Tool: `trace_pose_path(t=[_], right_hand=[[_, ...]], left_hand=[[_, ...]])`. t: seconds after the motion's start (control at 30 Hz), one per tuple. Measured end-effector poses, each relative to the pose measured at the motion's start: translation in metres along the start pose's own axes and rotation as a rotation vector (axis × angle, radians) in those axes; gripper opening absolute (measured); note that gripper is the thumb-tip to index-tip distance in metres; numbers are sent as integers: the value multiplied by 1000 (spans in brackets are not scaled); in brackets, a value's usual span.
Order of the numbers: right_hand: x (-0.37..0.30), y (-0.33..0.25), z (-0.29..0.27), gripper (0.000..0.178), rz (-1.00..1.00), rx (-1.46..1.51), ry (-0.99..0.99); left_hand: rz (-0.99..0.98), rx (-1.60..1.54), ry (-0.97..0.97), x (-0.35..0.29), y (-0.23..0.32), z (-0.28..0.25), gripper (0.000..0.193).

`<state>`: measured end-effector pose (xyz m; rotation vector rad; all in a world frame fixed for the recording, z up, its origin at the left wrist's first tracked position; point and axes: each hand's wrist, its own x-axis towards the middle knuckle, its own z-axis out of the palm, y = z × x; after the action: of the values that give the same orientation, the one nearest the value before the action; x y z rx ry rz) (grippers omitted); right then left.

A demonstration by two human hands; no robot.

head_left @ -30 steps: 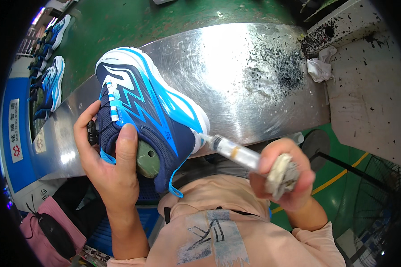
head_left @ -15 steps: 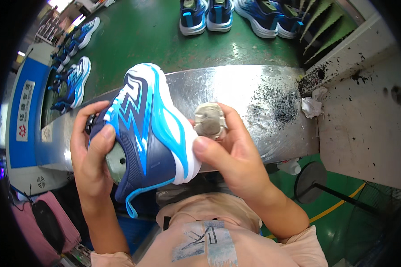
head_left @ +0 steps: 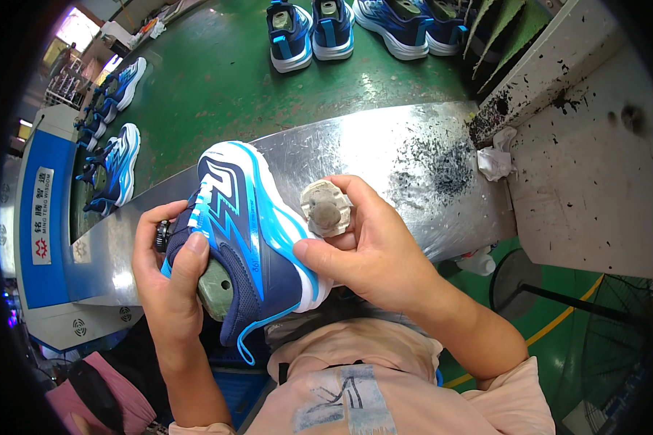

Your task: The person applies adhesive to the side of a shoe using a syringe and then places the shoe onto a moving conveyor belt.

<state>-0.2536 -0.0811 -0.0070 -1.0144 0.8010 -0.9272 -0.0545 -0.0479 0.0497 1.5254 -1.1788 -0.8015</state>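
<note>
Tilted over the metal bench, a navy, blue and white running shoe (head_left: 250, 232) shows its side, toe pointing away from me. A green shoe last (head_left: 215, 290) with a small hole fills its collar, and a blue pull loop (head_left: 248, 346) hangs at the heel. My left hand (head_left: 173, 279) is wrapped round the collar and tongue, thumb near the laces. My right hand (head_left: 366, 243) is closed on a pale, dirt-stained pad (head_left: 326, 209), perhaps a folded cloth, while its thumb rests on the white midsole.
Under my hands runs a shiny metal bench (head_left: 384, 138) with black smears. Crumpled white paper (head_left: 496, 161) lies by a stained panel (head_left: 595, 130) on the right. More shoes stand on the green surface ahead (head_left: 330, 32) and at left (head_left: 116, 170), beside a blue and white machine (head_left: 47, 217).
The shoe and both hands have shifted lower in the picture, the left hand also rightward. The pad in my right hand has moved slightly left. Both grips stay closed.
</note>
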Motion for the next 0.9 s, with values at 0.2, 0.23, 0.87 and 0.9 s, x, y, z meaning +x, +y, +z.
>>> trace_pose_path(t=[0.2, 0.23, 0.87, 0.9], right_hand=[[2, 3, 3, 56, 33, -23, -5], [2, 2, 3, 56, 27, -29, 4], [-63, 31, -75, 38, -551, -1135, 449], [-64, 31, -77, 39, -559, -1124, 456]], left_hand=[[15, 61, 17, 1, -11, -2, 45], [19, 35, 5, 3, -10, -3, 44], [516, 796, -249, 302, -91, 51, 50], [534, 775, -282, 294, -88, 51, 50]])
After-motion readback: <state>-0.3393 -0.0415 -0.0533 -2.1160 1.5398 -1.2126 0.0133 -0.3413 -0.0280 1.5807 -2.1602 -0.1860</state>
